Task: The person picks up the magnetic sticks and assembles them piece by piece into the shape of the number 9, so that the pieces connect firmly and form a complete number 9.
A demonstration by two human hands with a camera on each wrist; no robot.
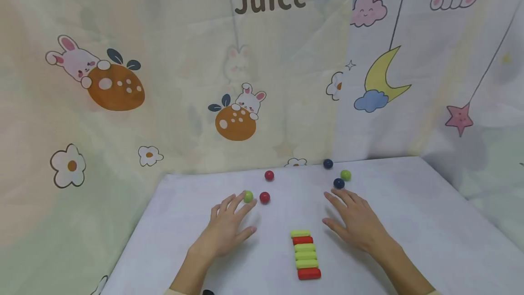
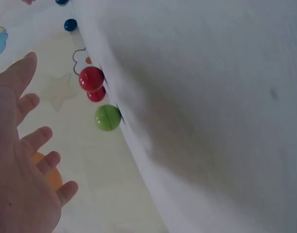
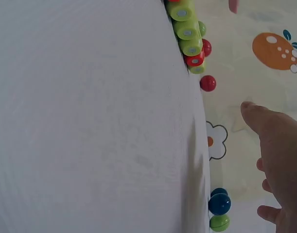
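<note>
Left hand [image 1: 226,229] and right hand [image 1: 357,222] spread loosely, holding nothing, and the row of sticks [image 1: 305,256] lies between, nearer the right, each stick crosswise!

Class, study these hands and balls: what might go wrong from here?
A green ball and a red ball sit by the left hand; a brush might set either rolling.
One dark blue ball is near the far edge of the table; a nudge could send it off.
The red and yellow-green sticks lie close together; the right hand might scatter them.
</note>
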